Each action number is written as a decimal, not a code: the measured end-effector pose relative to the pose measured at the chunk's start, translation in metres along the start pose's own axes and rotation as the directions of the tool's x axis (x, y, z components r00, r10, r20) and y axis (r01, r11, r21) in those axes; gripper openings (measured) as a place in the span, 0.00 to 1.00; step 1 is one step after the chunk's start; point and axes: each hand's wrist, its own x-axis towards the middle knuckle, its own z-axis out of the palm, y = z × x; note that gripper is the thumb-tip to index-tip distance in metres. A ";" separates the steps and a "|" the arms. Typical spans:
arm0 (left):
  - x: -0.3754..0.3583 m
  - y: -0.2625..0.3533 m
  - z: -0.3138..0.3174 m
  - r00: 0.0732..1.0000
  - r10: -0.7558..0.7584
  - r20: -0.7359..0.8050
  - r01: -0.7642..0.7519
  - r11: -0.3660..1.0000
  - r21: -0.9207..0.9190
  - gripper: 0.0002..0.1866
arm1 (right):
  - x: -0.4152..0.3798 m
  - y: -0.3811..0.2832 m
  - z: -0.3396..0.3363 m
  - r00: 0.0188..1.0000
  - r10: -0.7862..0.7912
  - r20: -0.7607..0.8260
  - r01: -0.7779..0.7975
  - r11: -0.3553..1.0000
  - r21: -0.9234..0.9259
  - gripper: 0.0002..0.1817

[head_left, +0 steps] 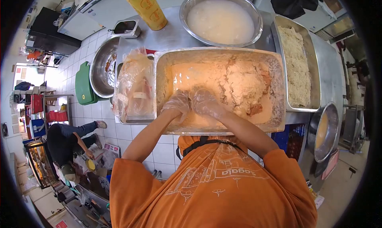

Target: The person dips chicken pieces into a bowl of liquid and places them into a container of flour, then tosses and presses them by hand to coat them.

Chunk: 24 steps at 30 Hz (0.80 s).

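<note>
A large metal tray [159, 74] holds orange liquid batter [199, 72] on its left and a heap of thick, lumpy coated mass [244, 84] on its right. Both hands wear clear plastic gloves and are low in the batter, side by side. My left hand [178, 103] is near the tray's left front part, its fingertips sunk in the batter. Close beside it, my right hand [203, 101] also has its fingertips hidden in the liquid. Whether either one holds anything under the surface cannot be seen.
Left of the tray lies a clear plastic bag [135, 84]. Behind stand a bowl of cloudy liquid [221, 23] and a yellow roll [147, 9]. On the right are a tray of pale crumbs [294, 68] and a metal bowl [323, 132]. A person [65, 144] crouches at the far left.
</note>
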 end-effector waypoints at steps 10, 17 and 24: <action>-0.020 0.024 0.010 0.992 -0.039 0.123 0.065 0.975 -0.213 0.19 | -0.024 -0.028 -0.068 0.816 0.254 0.518 -0.487 0.785 0.383 0.11; -0.022 0.035 -0.003 0.913 -0.121 0.390 0.394 0.512 -0.764 0.26 | -0.045 -0.019 -0.044 0.858 0.305 0.413 -0.493 0.260 0.831 0.25; -0.006 0.088 -0.028 0.793 0.012 0.609 0.555 -0.428 -0.714 0.34 | -0.061 -0.036 -0.080 0.960 0.190 0.204 -0.274 0.780 0.562 0.10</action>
